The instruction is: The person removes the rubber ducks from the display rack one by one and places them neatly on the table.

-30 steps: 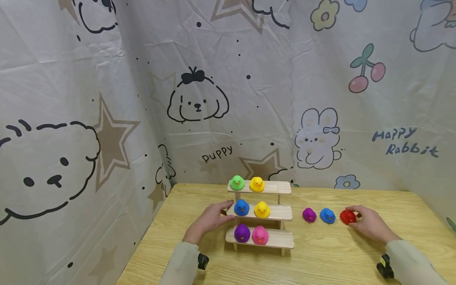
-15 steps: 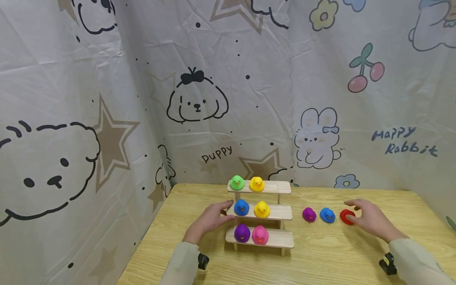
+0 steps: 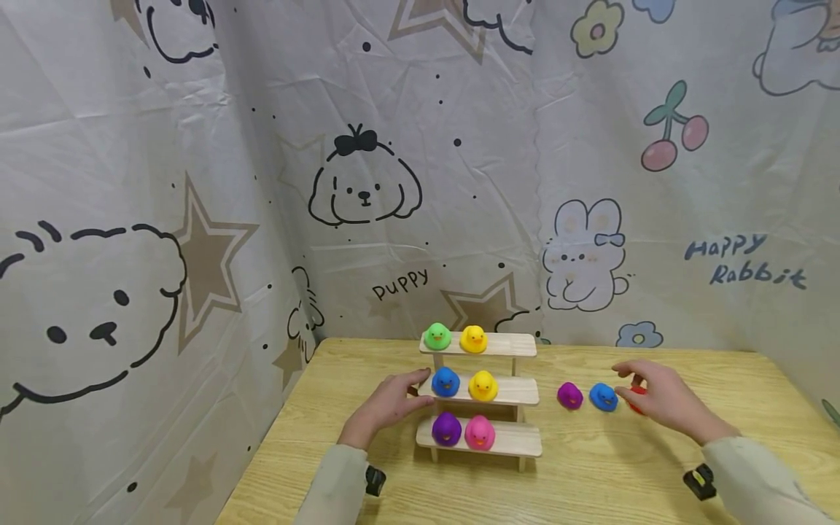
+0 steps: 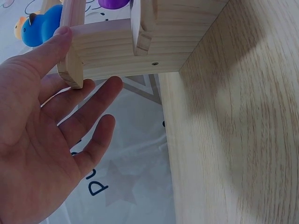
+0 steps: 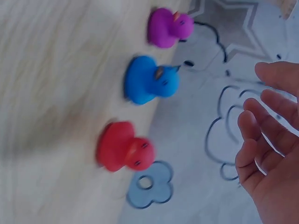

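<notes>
My left hand (image 3: pixel 389 405) pinches the left end of the middle tier of a wooden shelf (image 3: pixel 518 391); the left wrist view shows the thumb of that hand (image 4: pixel 56 107) on the board's edge. My right hand (image 3: pixel 669 397) hovers above the red duck (image 3: pixel 636 400), partly hiding it, with bent fingers apart and nothing between them. In the right wrist view the red duck (image 5: pixel 122 146), the blue duck (image 5: pixel 148 80) and the magenta duck (image 5: pixel 167 28) stand in a row, with the right hand (image 5: pixel 273 135) away from them.
The shelf carries a green duck (image 3: pixel 437 337) and a yellow duck (image 3: pixel 473 339) on top, a blue duck (image 3: pixel 445 382) and a yellow duck (image 3: pixel 483 386) mid-level, and a purple duck (image 3: pixel 447 429) and a pink duck (image 3: pixel 480 433) below. A printed curtain (image 3: pixel 485 240) hangs behind the table.
My right hand has let go of the red duck, risen and moved left toward the blue duck beside it. My left hand has stayed at the shelf.
</notes>
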`<state>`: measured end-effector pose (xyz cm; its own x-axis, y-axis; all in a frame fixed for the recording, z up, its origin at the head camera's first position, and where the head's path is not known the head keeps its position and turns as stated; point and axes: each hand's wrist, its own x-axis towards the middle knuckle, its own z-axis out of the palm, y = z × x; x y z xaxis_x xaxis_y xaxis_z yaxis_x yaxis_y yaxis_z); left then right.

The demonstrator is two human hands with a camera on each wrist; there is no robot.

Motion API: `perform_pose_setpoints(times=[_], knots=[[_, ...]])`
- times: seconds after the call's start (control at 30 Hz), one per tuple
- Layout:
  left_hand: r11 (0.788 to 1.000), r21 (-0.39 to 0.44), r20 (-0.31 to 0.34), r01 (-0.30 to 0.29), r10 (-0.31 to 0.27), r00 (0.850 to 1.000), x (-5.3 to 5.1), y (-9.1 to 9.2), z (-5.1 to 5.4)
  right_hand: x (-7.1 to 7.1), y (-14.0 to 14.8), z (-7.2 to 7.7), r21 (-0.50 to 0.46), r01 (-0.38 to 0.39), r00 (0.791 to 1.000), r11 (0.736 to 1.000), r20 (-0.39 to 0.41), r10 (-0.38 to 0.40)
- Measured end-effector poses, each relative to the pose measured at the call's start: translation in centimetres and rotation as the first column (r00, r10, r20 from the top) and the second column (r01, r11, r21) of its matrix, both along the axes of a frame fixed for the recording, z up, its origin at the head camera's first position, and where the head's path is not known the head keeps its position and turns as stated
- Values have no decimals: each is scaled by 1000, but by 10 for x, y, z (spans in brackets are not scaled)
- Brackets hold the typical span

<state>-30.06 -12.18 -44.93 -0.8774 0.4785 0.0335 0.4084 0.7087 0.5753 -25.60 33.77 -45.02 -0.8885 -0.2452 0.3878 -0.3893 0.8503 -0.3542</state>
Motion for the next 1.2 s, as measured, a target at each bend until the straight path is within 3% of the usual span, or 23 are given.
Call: perform_pose_setpoints(times=[0.23,0.47,0.83,1.2], knots=[[1000,-8,-13,7,-8,1000,0,0,1,5,-24,12,7,-57,997,998,-55,57],[1000,-12,-23,14,-14,1000,1,-1,1,7,-44,16,20,-88,993,996,-78,90],[1000,3,-11,6,-6,1000,0,0,2,9,-64,26,36,-122,988,992,-89,125],[1000,10,-14,16,-16,1000,1,0,2,7,-80,36,26,-173,970,984,-169,175]])
